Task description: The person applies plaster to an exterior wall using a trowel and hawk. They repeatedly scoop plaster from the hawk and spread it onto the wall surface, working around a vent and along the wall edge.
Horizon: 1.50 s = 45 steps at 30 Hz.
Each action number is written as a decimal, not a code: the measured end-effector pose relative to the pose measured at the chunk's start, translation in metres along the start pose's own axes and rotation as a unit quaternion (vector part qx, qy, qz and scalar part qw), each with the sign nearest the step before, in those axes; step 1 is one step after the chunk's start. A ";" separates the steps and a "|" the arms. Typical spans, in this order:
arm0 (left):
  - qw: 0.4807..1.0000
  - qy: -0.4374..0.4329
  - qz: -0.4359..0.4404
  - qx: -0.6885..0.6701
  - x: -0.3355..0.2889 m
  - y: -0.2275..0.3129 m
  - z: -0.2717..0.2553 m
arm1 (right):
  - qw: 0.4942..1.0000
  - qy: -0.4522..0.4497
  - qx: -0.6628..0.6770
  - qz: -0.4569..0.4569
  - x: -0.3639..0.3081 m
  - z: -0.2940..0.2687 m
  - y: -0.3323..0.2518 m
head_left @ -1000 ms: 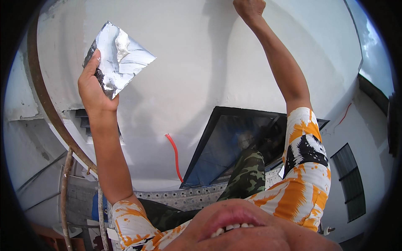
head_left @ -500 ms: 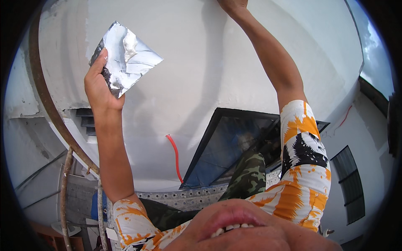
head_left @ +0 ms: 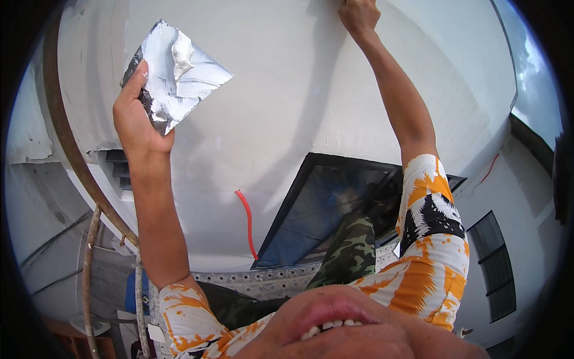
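Observation:
My left hand (head_left: 140,119) grips a square metal plate (head_left: 206,78) by its dark, worn edge, with the thumb lying over the top. White putty (head_left: 182,55) is smeared across the plate, with a thicker lump near its upper middle. The plate is in front of the pale wall (head_left: 257,90). At the top of the view, my right arm stretches up along the wall. My right hand (head_left: 360,15) is closed there, fingers curled. A dark bit shows beside it at the upper edge, but what it holds is mostly out of view.
A red flexible tube (head_left: 247,224) sticks out of the wall beside a dark-framed window (head_left: 329,203). Below runs a perforated metal platform (head_left: 269,280). Rusty scaffold pipes (head_left: 66,128) curve along the left. Another dark window (head_left: 493,263) is at the right.
My right hand has moved right and a little down, so more of it shows. My left hand and the plate have shifted slightly up and left.

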State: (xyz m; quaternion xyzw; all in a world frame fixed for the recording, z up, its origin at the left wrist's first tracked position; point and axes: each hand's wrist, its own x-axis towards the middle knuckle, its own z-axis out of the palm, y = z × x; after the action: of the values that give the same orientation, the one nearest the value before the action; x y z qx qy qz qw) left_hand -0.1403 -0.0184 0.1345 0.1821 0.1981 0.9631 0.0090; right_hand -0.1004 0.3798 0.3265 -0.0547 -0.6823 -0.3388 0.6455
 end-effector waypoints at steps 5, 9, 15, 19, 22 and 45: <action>1.000 0.022 -0.001 -0.008 0.002 -0.003 0.001 | 0.976 -0.048 -0.021 -0.210 -0.092 -0.009 -0.028; 1.000 0.021 0.011 -0.005 0.002 -0.003 -0.001 | 0.998 0.016 -0.029 -0.050 -0.069 -0.012 -0.003; 1.000 0.009 0.005 0.014 -0.005 0.004 0.003 | 0.995 0.031 -0.024 -0.092 -0.017 0.018 0.006; 0.999 0.013 -0.034 -0.028 -0.007 0.007 0.007 | 0.991 -0.085 0.003 -0.104 -0.062 0.002 -0.013; 0.999 0.010 -0.024 -0.022 -0.008 0.008 0.008 | 0.995 -0.035 -0.058 0.077 -0.061 -0.014 0.003; 0.999 0.008 -0.022 -0.032 -0.011 0.008 0.010 | 0.991 -0.025 -0.031 -0.127 -0.033 0.009 -0.015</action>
State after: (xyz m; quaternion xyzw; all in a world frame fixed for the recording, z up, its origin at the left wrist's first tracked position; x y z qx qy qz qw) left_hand -0.1257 -0.0228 0.1424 0.1695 0.1716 0.9699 0.0346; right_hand -0.1099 0.3848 0.2914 0.0039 -0.6886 -0.4373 0.5784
